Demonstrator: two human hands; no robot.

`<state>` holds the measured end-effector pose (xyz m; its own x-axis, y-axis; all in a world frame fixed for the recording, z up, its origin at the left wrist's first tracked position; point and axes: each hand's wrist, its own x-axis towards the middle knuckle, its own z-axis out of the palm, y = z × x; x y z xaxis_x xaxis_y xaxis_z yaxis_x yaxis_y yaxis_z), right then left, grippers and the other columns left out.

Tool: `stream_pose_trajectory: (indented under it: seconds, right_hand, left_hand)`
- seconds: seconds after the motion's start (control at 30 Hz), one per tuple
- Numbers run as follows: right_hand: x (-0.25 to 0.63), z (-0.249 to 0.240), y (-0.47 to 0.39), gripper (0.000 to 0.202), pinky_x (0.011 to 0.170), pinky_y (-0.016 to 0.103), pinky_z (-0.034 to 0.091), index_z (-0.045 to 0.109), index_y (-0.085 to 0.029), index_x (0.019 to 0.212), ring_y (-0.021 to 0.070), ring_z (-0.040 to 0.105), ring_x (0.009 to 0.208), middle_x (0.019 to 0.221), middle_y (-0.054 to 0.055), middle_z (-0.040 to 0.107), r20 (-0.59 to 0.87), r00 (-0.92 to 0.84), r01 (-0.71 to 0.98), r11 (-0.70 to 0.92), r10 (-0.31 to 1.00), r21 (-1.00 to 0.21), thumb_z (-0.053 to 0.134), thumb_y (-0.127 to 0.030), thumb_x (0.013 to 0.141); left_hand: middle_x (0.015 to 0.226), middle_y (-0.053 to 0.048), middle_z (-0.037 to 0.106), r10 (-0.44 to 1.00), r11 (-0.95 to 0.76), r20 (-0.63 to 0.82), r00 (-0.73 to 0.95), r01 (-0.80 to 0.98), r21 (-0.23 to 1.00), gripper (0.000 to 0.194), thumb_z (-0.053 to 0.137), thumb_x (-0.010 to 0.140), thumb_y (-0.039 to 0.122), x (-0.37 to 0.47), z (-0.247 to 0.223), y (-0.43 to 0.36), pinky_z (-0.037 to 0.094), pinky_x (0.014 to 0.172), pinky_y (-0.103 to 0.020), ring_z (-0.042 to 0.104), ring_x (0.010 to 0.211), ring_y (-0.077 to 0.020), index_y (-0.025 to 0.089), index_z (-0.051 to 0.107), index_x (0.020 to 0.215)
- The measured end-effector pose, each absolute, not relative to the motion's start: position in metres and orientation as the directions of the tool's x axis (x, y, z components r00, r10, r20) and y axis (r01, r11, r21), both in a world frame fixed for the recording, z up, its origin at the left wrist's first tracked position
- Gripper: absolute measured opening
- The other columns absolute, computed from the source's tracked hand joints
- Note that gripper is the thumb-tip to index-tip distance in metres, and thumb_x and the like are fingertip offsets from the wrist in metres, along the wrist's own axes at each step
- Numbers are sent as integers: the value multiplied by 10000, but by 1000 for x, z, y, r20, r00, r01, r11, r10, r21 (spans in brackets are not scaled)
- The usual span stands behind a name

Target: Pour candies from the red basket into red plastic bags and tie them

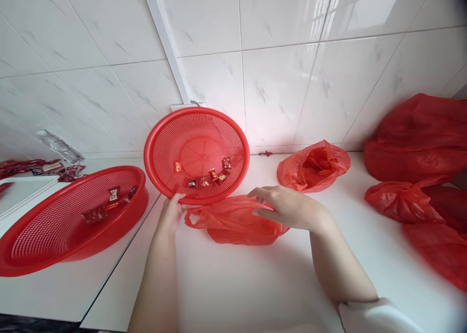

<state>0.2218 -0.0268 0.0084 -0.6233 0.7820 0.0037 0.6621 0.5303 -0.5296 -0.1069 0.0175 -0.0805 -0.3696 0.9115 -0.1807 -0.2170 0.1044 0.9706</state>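
A round red plastic basket (199, 116) is tipped up toward me against the wall, with several small wrapped candies (204, 181) along its lower side. My left hand (172, 210) is closed on the basket's lower rim, thumb on the near edge; its other fingers are mostly hidden. Below the rim lies a red plastic bag (241, 226) on the white table, its handle loop near my left hand. My right hand (279, 204) hovers at the bag's right end, fingers stretched out and a little apart, holding nothing.
A second red basket (133, 177) with a few wrapped candies leans at the left. Behind it are a clear plastic bottle (60, 145) and a pile of wrapped packets (71, 172). An opened red bag (314, 165) stands by the wall; more red bags (416, 138) crowd the right.
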Motion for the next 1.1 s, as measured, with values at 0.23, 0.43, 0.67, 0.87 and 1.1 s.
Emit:
stream_pose_trajectory:
  seconds: [0.23, 0.43, 0.67, 0.87, 1.1]
  right_hand:
    - [213, 2, -16, 316, 835, 364, 524, 570, -225, 1249, 234, 630, 1040, 1250, 93, 611, 210, -629, 553, 620, 749, -556, 517, -277, 941]
    - [198, -15, 2, 371, 1049, 438, 445, 521, -184, 1307, 265, 509, 1266, 1403, 147, 487, 490, -506, 548, 703, 710, -452, 513, -313, 959]
    - [180, -41, 23, 681, 1150, 549, 246, 421, -131, 1431, 337, 355, 1393, 1478, 190, 430, 387, -442, 752, 570, 809, -333, 448, -597, 935]
    - [174, -53, 29, 655, 1087, 485, 330, 478, -133, 1402, 318, 494, 1270, 1346, 170, 569, 151, -519, 761, 535, 841, -368, 388, -605, 957]
    - [187, -48, 37, 266, 870, 331, 429, 661, -198, 1095, 206, 634, 1003, 1036, 93, 696, 187, -627, 706, 653, 756, -273, 412, -170, 1005]
  left_hand:
    - [897, -52, 716, 949, -68, 46, -311, -61, 996, 262, 670, 659, 243, -86, -20, 20, 591, 728, -363, 700, 850, -249, 166, 615, 903]
    - [929, -78, 704, 936, -60, 58, -348, 4, 998, 289, 613, 706, 322, -55, 4, 16, 598, 628, -394, 706, 800, -273, 163, 617, 946]
    - [840, -42, 684, 973, 47, -35, -228, 49, 998, 269, 615, 717, 334, -31, -3, 11, 590, 569, -347, 688, 719, -227, 170, 594, 929]
    - [738, -13, 640, 949, 87, -42, -313, 131, 988, 223, 593, 711, 331, -35, -10, 17, 574, 509, -319, 634, 592, -179, 182, 569, 875]
    - [810, -37, 639, 921, 78, -29, -388, 112, 991, 203, 585, 699, 293, -45, -13, 25, 598, 548, -329, 648, 640, -183, 176, 579, 865]
